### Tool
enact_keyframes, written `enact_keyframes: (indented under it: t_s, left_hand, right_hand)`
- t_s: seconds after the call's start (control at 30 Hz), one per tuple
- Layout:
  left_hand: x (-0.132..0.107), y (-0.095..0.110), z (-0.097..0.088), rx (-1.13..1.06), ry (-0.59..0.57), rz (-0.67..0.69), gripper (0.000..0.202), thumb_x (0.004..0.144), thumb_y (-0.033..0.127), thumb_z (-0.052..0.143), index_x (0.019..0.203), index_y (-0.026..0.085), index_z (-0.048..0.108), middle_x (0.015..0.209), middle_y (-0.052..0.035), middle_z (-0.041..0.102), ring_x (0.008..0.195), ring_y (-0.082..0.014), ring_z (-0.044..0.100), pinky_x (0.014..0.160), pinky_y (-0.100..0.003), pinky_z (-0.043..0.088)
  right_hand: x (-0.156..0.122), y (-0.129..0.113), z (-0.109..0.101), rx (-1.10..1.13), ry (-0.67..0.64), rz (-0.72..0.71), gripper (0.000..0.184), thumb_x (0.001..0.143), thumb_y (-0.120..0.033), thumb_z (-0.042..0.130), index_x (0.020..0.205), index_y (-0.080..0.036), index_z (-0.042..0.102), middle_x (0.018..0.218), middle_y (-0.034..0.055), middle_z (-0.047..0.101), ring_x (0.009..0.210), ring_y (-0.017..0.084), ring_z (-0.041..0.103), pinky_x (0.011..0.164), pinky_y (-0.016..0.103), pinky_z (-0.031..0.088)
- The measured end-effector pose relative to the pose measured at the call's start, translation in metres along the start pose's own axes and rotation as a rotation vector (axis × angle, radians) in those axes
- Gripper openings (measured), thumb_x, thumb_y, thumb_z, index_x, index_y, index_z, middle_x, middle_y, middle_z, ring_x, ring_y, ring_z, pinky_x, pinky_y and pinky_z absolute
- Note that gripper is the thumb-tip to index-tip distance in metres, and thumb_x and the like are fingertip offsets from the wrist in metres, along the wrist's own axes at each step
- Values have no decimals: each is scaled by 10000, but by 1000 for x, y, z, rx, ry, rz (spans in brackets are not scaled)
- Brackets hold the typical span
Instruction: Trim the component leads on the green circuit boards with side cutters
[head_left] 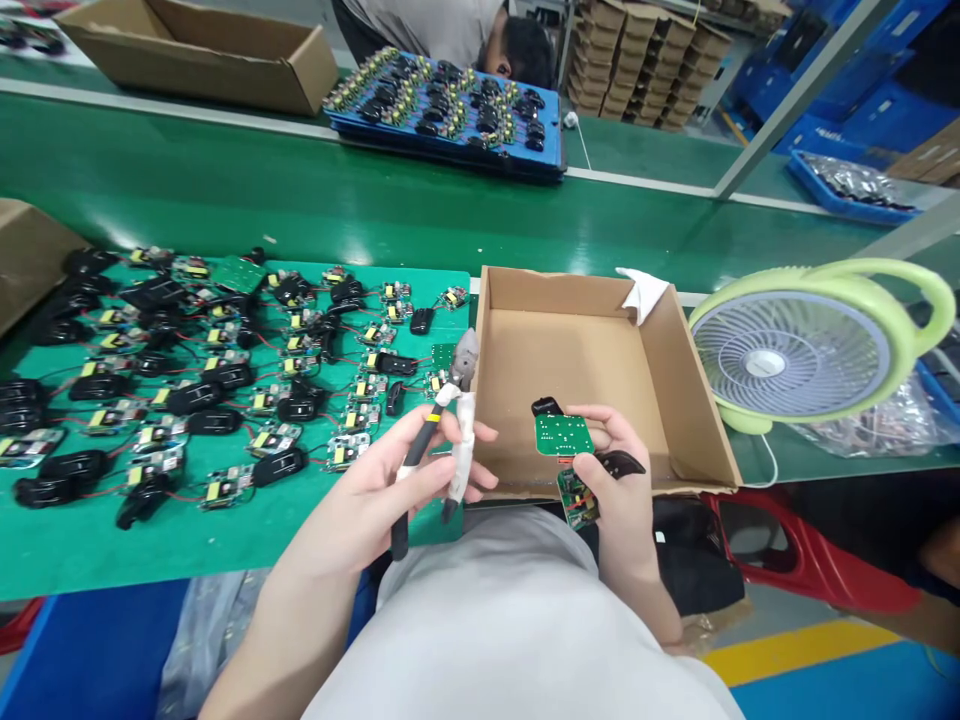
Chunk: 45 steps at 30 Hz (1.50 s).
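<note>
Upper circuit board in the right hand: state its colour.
The circuit board is green with pale dots; see the head view.

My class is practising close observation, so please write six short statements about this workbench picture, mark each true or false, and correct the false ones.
1. The left hand holds grey-headed metal pliers. True.
2. The left hand grips the pliers by their metal head. False: its fingers are at the handles.
3. The right hand holds a flat green circuit board. True.
4. The brown rectangular cardboard box stands left of the round light-green plastic fan. True.
5. The right hand grips the fan's handle. False: the right hand is apart from the fan.
6. A lid covers the box. False: the box is open at the top.
</note>
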<state>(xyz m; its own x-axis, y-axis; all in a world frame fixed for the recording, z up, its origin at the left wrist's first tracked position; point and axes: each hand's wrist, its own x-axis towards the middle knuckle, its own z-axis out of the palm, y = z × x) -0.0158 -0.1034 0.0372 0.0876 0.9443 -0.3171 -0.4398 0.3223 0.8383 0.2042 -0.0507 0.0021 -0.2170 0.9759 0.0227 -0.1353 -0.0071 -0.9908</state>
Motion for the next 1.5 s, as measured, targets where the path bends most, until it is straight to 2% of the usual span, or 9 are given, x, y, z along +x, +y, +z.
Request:
enact_keyframes:
  t_s: [0.17, 0.33, 0.5, 0.7, 0.87, 0.97, 1.13, 1.27, 1.5]
  left_hand:
    - [-1, -3, -4, 106, -3, 41, 163, 904, 366, 706, 975, 220, 691, 1266, -78, 671, 957, -236, 723, 827, -314, 597]
    - [-3, -5, -7, 222, 130, 129, 186, 889, 396, 722, 973, 231, 719, 921, -38, 665, 839, -203, 665, 757, -282, 540]
    - [0, -7, -16, 417, 169, 149, 272, 860, 484, 736, 975, 239, 714, 935, -29, 680, 825, -208, 661, 699, -274, 489]
    - [5, -11, -14, 464, 189, 200, 282, 894, 505, 681, 957, 231, 694, 639, 6, 630, 684, -203, 605, 757, -324, 486]
    - [3, -15, -16, 563, 212, 238, 321, 919, 479, 653, 1130, 240, 695, 1065, -75, 742, 1123, -299, 626, 928, -337, 469]
    - [1, -19, -19, 635, 192, 253, 383, 935, 428, 638, 1282, 267, 651, 1312, -73, 661, 1175, -292, 602, 877, -304, 499]
    - [4, -19, -20, 714, 219, 387, 198, 951, 373, 610, 1080, 271, 720, 1182, -64, 666, 1185, -278, 571, 1023, -326, 447]
    - [12, -19, -20, 570, 199, 358, 180, 901, 417, 670, 848, 251, 714, 1398, -71, 590, 1425, -321, 392, 1154, -374, 353]
    - [25, -30, -35, 479, 116, 290, 240, 877, 483, 687, 856, 244, 704, 1464, -98, 566, 1522, -333, 263, 1180, -418, 331]
  right_hand:
    - [-1, 0, 2, -29, 13, -20, 406, 817, -459, 806, 1134, -251, 661, 880, 24, 801, 730, 201, 765, 648, 281, 604]
    - [-3, -3, 5, -53, 40, -2, 409, 814, -450, 806, 1136, -253, 651, 887, 26, 797, 741, 214, 770, 643, 297, 619]
    - [-2, -1, 5, -20, 18, -16, 395, 818, -404, 809, 1141, -249, 641, 901, 21, 802, 749, 212, 780, 679, 303, 637]
    - [-3, 1, 4, -24, 28, -10, 398, 814, -400, 805, 1141, -250, 636, 891, 19, 795, 739, 213, 778, 666, 305, 637]
    - [-2, 1, 4, -36, 26, -17, 402, 809, -403, 807, 1135, -246, 634, 878, 22, 793, 730, 213, 777, 636, 296, 632]
    - [-2, 1, 5, -45, 26, -27, 396, 813, -406, 804, 1134, -247, 635, 895, 26, 797, 740, 214, 779, 648, 302, 636]
    - [-3, 2, 5, -34, 36, -45, 384, 816, -373, 817, 1138, -256, 644, 863, 10, 793, 708, 195, 768, 611, 272, 617]
    - [-3, 2, 5, -34, 34, -44, 389, 815, -377, 823, 1142, -258, 649, 869, 13, 793, 695, 193, 763, 604, 272, 612]
    - [-3, 3, 4, 8, 18, -58, 367, 828, -334, 825, 1148, -269, 660, 869, 3, 793, 730, 185, 772, 620, 247, 617]
